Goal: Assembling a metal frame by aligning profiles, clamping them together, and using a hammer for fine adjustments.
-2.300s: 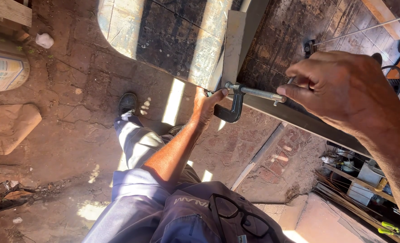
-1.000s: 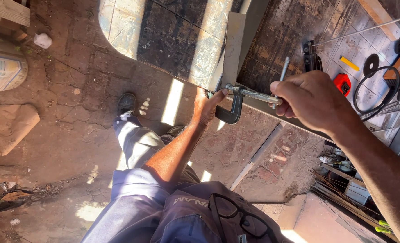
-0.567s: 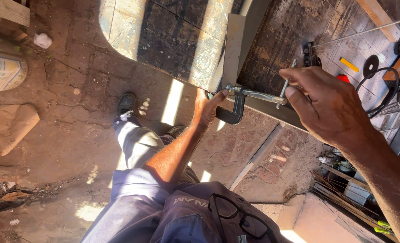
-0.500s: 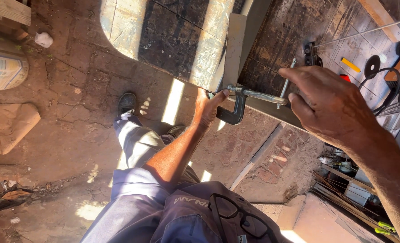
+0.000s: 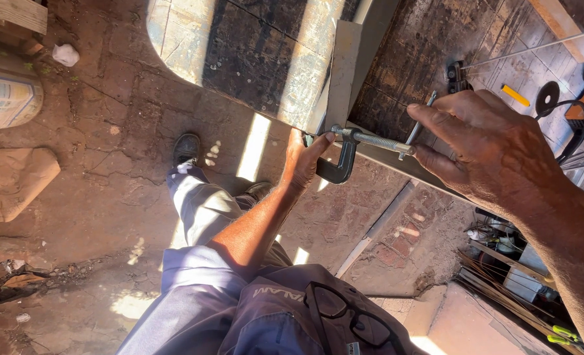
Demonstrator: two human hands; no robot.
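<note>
Dark metal C-clamp (image 5: 342, 164) sits at frame centre, C-shaped body hanging off the lower edge of a grey flat steel piece (image 5: 344, 72) that stands against the worn, scuffed tabletop (image 5: 252, 59) at 12 o'clock. Left hand (image 5: 305, 161) is closed around the clamp body from the 9 o'clock side, thumb up on the top of the frame. Bright threaded screw (image 5: 374, 140) runs toward 3 o'clock, ending in a thin sliding T-bar handle (image 5: 418, 125). Right hand (image 5: 486, 154) pinches that T-bar between thumb and index fingertips, other fingers loosely curled. Rusty, pitted steel plate (image 5: 430, 52) at 1 o'clock, a thin straight rod (image 5: 535, 47) lying across it. Floor (image 5: 108, 197) is cracked reddish concrete, dusty, with sun patches. Cylindrical paint-type bucket (image 5: 6, 98) at 10 o'clock, contents not visible. Flat tan slab (image 5: 12, 181) at 9 o'clock. Crumpled white scrap (image 5: 65, 54) at 11 o'clock. Black-framed glasses (image 5: 348, 315) hang on the grey-blue shirt at 6 o'clock. Black worn shoe (image 5: 187, 148) is planted on the floor.
</note>
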